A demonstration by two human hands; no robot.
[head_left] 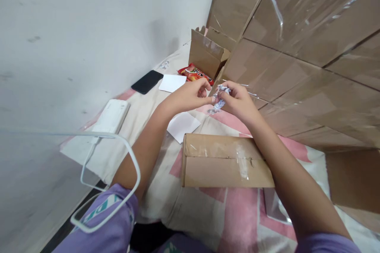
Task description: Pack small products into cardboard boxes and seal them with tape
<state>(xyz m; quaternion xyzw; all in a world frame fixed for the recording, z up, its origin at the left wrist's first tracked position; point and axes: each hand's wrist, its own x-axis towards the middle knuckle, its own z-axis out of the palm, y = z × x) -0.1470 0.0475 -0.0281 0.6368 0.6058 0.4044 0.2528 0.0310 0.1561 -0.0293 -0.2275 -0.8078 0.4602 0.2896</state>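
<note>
A crumpled piece of printed paper is pinched between the thumb and fingers of my right hand. Close on its left is my left hand, fingers loosely curled and thumb stretched out to the paper's edge; thumb and fingers stand apart. Below the hands, another small crumpled scrap lies on the pink and cream cloth. A red snack packet rests just beyond my left hand. Nearer me lies a closed cardboard box, with my right forearm over its right end.
Tall taped cartons line the right side, and a white wall the left. An opened small box stands behind the packet. A black phone, white power bank, cable and white cards lie leftward.
</note>
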